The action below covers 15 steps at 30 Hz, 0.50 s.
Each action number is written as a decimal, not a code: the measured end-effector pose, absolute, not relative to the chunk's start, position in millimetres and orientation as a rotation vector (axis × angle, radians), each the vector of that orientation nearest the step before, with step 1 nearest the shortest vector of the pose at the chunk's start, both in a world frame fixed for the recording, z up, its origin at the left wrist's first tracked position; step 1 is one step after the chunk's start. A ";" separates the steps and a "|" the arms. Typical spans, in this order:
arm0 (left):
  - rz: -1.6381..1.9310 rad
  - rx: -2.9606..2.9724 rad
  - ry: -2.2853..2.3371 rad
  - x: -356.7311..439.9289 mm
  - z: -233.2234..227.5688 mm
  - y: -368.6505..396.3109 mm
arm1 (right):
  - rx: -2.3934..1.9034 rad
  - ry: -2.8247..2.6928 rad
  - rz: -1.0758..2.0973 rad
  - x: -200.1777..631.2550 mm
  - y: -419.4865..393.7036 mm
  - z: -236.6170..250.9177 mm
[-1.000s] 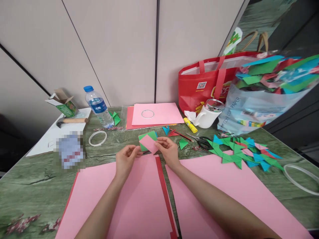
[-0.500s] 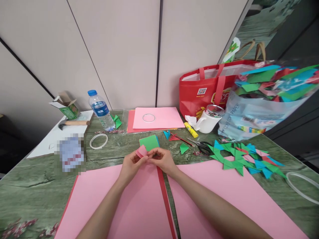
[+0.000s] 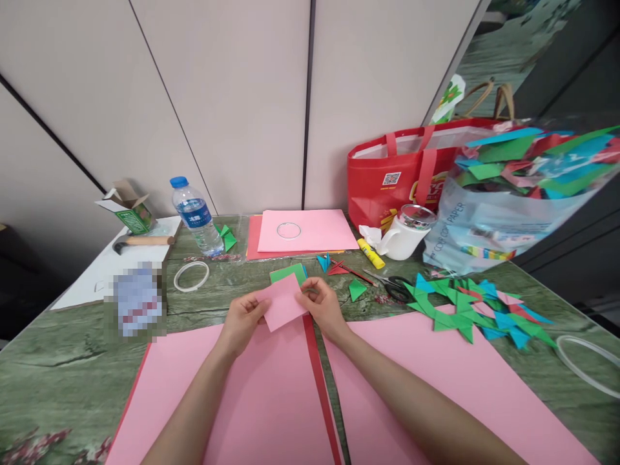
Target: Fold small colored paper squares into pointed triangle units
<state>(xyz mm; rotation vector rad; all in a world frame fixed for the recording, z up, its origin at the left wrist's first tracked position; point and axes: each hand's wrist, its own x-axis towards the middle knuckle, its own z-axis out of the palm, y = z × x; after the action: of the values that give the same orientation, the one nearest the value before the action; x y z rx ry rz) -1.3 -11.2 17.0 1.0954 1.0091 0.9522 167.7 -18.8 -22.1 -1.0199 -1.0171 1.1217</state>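
The tabletop (image 3: 58, 374) is green and wood-grained, with printed pink blossoms (image 3: 41, 443) at lower left. Large pink sheets (image 3: 276, 400) cover much of its lower middle and right. Left of centre are a water bottle (image 3: 196, 216) and a white ring (image 3: 188, 288); mid-frame, a green-topped paper stack (image 3: 287, 272); right of centre, scissors (image 3: 400, 289), a glue stick (image 3: 371, 253) and a white mug (image 3: 405, 237).

Both hands (image 3: 243, 321) (image 3: 325, 309) pinch, forearms (image 3: 196, 400) (image 3: 411, 394) slanting inward.

- Blue-capped water bottle (image 3: 196, 215) standing on the desk (image 3: 72, 361)
- Hammer (image 3: 145, 240) with a wooden handle, lying on a white sheet (image 3: 90, 274)
- Opened carton (image 3: 138, 218) just behind the hammer
- White mug (image 3: 405, 239) with a shiny lid, in front of a red bag (image 3: 372, 181)
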 end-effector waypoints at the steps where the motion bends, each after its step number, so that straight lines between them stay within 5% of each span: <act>1: 0.956 1.076 1.013 -1.6 18.0 -10.9 | -1.005 -1.035 1.117 168.4 -18.8 -21.8; 15: 0.784 1.067 0.978 -5.0 23.2 -10.4 | -0.884 -1.267 1.206 168.5 -24.4 -9.3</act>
<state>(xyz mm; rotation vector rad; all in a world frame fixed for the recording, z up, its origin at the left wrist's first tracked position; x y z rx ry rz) -5.0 -10.4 23.2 1.0666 0.9780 0.7842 168.5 -24.4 -9.3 -0.8842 -1.2667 1.2065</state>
